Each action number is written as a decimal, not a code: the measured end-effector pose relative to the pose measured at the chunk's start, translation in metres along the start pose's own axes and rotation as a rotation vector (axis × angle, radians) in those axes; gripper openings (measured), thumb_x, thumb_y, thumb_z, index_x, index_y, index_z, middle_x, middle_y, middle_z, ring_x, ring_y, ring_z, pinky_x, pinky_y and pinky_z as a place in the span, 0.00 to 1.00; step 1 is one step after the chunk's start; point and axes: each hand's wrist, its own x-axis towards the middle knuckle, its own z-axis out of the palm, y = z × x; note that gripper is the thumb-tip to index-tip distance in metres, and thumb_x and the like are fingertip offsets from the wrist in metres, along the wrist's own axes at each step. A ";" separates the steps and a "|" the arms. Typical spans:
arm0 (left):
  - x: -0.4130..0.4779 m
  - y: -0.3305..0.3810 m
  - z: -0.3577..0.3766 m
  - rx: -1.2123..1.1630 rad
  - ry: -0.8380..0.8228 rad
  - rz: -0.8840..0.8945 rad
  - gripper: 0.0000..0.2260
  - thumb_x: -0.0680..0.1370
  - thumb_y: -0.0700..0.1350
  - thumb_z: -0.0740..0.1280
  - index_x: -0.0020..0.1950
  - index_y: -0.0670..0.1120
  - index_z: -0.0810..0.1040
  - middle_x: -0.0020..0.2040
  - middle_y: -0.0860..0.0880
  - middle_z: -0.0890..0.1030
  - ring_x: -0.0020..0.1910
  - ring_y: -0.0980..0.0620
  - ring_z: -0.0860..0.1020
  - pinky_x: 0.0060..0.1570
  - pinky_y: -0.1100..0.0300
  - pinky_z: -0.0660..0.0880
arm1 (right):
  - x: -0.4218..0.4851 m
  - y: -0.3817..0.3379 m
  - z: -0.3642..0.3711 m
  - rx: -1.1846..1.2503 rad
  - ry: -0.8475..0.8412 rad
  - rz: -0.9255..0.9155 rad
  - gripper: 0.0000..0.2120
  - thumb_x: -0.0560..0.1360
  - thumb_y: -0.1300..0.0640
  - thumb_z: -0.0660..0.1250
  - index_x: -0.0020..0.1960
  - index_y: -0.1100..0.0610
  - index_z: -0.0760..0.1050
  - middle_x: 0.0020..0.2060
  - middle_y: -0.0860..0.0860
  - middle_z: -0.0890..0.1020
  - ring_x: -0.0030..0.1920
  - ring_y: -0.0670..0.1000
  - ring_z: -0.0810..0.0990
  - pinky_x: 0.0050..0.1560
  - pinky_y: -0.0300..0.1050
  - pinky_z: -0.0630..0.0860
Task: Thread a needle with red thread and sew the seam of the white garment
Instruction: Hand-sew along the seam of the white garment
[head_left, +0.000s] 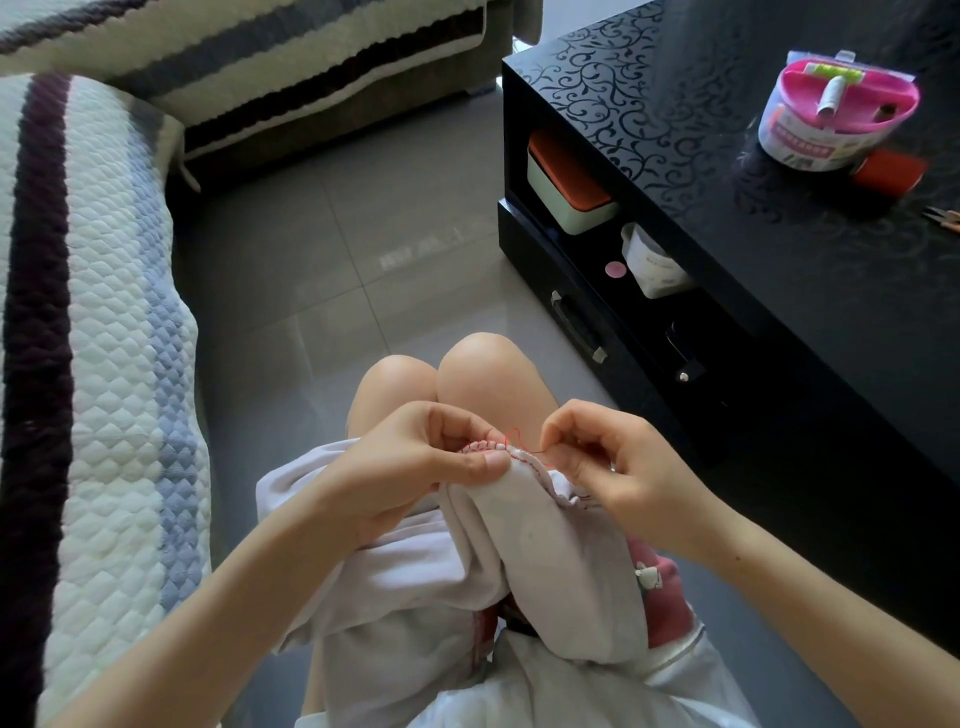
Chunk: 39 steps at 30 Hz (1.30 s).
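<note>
The white garment (540, 540) lies bunched on my lap, just below my knees. My left hand (415, 467) grips its folded seam edge, thumb pressed on top of the cloth. A row of red stitches (488, 446) runs along that edge. My right hand (608, 462) sits just right of the seam with thumb and forefinger pinched together. A short loop of red thread (519, 439) runs from the stitches to those fingertips. The needle itself is too small to make out.
A glossy black cabinet (779, 249) stands to my right. On it are a pink sewing kit (836, 109), a red thread spool (888, 171) and small scissors (943, 215). A quilted striped sofa (104, 312) lies on my left, grey tiled floor (337, 260) ahead.
</note>
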 end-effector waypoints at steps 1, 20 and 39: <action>0.000 0.000 0.000 0.000 -0.003 0.000 0.01 0.65 0.40 0.72 0.34 0.44 0.84 0.35 0.48 0.80 0.35 0.56 0.77 0.40 0.68 0.74 | 0.000 0.000 0.000 0.007 -0.007 0.002 0.07 0.75 0.66 0.64 0.42 0.56 0.75 0.33 0.47 0.76 0.34 0.50 0.73 0.36 0.43 0.71; -0.003 0.003 0.005 -0.009 -0.079 0.027 0.05 0.68 0.39 0.70 0.33 0.46 0.82 0.31 0.53 0.75 0.31 0.62 0.72 0.34 0.73 0.69 | 0.001 -0.006 0.004 0.179 -0.028 0.030 0.03 0.73 0.63 0.64 0.41 0.59 0.74 0.33 0.45 0.77 0.34 0.41 0.72 0.37 0.35 0.70; -0.002 0.001 0.012 0.071 0.033 0.099 0.04 0.68 0.42 0.74 0.38 0.42 0.82 0.36 0.49 0.81 0.36 0.58 0.76 0.39 0.70 0.73 | -0.004 -0.008 0.010 0.274 0.042 0.012 0.05 0.75 0.65 0.66 0.44 0.57 0.77 0.35 0.48 0.80 0.37 0.44 0.78 0.39 0.36 0.75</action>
